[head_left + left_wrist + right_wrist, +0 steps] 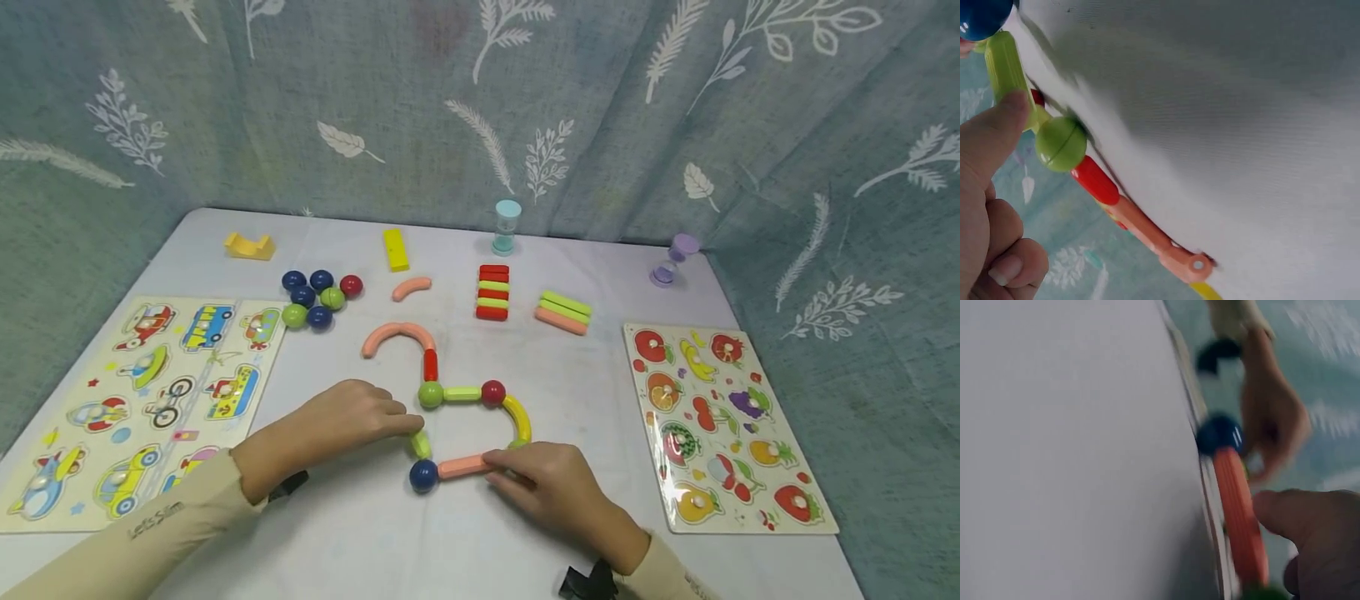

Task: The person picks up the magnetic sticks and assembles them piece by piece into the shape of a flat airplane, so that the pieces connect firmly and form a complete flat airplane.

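Rods and balls lie joined in a loop on the table. My left hand (348,421) pinches a light-green rod (421,445); in the left wrist view the thumb presses along that rod (1007,69). A blue ball (423,476) joins it to a salmon-pink rod (461,467), which my right hand (558,487) pinches near its right end. Partly hidden by those fingers is a green ball (517,444), met by a yellow curved rod (521,414). A red ball (492,393), a green rod (461,394) and another green ball (431,394) form the far side.
A red rod (431,365) and pink arc (397,331) extend from the far-left corner. Behind lie loose balls (320,317), stacked rods (492,293), more rods (563,312) and two sandglasses (506,227). Picture boards flank the work, vehicles (191,367) left, fruit (720,450) right.
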A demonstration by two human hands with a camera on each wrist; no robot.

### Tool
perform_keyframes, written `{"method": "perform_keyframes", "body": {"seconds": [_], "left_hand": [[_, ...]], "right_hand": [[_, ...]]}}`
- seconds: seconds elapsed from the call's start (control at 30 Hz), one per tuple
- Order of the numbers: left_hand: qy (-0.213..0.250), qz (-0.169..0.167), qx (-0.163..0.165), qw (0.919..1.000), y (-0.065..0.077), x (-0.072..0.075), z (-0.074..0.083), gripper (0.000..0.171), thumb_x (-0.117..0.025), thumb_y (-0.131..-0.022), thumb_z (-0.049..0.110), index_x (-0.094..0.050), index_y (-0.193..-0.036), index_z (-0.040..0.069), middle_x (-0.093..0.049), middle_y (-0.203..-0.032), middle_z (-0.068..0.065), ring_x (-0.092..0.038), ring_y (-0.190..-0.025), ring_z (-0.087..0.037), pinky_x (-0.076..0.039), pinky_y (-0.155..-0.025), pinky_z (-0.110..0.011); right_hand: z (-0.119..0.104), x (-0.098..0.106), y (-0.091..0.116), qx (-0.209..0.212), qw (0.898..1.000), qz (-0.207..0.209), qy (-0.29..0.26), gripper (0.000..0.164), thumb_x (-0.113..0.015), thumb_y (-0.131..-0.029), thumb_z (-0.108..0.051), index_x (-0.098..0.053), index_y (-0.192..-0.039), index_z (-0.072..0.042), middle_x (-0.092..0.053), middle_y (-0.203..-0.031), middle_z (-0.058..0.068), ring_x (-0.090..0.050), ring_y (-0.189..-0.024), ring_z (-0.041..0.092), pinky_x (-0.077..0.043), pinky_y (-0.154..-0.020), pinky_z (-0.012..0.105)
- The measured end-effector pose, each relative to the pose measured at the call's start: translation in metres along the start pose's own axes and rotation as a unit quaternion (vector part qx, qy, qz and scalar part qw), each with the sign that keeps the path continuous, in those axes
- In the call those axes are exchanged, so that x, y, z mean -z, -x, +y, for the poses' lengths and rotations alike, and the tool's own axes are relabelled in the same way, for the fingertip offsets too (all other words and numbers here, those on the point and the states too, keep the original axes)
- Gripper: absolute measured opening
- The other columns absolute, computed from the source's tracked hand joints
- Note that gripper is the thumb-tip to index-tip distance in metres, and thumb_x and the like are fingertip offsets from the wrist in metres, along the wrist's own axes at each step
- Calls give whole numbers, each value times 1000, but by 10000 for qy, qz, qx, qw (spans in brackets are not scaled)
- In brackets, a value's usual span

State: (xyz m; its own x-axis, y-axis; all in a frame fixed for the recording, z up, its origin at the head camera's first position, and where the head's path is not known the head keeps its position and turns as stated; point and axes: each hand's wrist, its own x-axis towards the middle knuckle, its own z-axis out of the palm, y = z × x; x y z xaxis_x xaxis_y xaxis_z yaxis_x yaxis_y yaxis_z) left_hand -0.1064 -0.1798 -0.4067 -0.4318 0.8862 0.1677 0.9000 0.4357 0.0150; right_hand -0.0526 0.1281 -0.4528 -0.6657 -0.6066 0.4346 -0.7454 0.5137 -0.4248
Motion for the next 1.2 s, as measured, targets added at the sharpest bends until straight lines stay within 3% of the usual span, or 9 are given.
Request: {"method": "perform_keyframes", "body": {"seconds": [0.2,0.37,0.6,0.77,0.87,0.97,1.07,1.2], "left_hand": [[68,-122,-84,9999,-9,-1,2,31,-74,-79,13,-65,-106,27,-67,-87,15,-59,-69,-4,-47,-61,-21],[165,-218,54,9996,-3,0,1,27,-72,-82,18,-65,-105,28,-66,-86,17,-59,-69,-2,-47,-62,-21],[347,-65,228,9991,4,0,-1,16,-70,-85,20,-64,-98,27,-63,-80,18,-57,-68,0,-47,-61,-22],[437,193,733,9962,6,-3,-11,35,-73,-82,16,-64,-114,24,-68,-91,12,-63,-77,-3,-50,-66,-26],[656,489,1173,9897,2,-8,-20,42,-73,-82,19,-62,-122,25,-68,-94,11,-62,-77,-3,-50,-67,-26],[1163,708,1516,9790,-7,-14,-27,40,-70,-85,26,-61,-124,28,-67,-100,13,-62,-83,-2,-49,-70,-26],[1707,710,1646,9689,-13,-22,-29,36,-67,-87,32,-63,-122,30,-65,-102,17,-60,-86,2,-48,-73,-26],[2052,689,1802,9595,-16,-30,-29,32,-68,-85,36,-66,-117,31,-64,-98,23,-56,-81,8,-47,-71,-24]], "right_hand": [[-33,-15,-17,1201,9921,-19,365,27,-73,-81,-31,-71,-106,-21,-61,-68,-13,-51,-58,-2,-38,-57,9],[-44,-33,-34,1835,9805,-91,693,26,-68,-84,-33,-69,-107,-20,-60,-65,-12,-45,-54,2,-32,-52,11],[-40,-41,-34,1601,9845,-185,696,26,-69,-84,-28,-67,-108,-19,-56,-62,-11,-44,-53,3,-41,-55,14],[-37,-39,-35,1414,9872,-159,718,31,-69,-84,-30,-66,-112,-18,-56,-63,-10,-47,-53,3,-42,-55,14],[-35,-36,-35,1319,9883,-131,759,33,-70,-83,-31,-66,-112,-16,-58,-63,-9,-49,-53,3,-42,-54,15],[-33,-35,-34,1264,9885,-102,823,35,-70,-83,-31,-66,-114,-16,-58,-62,-10,-50,-53,4,-43,-53,18],[-32,-38,-34,1286,9877,-61,885,36,-69,-84,-32,-65,-116,-17,-55,-61,-10,-49,-53,4,-43,-53,19],[-32,-41,-34,1338,9868,-46,908,35,-68,-85,-32,-65,-116,-17,-54,-61,-10,-48,-52,4,-42,-52,18]]}}
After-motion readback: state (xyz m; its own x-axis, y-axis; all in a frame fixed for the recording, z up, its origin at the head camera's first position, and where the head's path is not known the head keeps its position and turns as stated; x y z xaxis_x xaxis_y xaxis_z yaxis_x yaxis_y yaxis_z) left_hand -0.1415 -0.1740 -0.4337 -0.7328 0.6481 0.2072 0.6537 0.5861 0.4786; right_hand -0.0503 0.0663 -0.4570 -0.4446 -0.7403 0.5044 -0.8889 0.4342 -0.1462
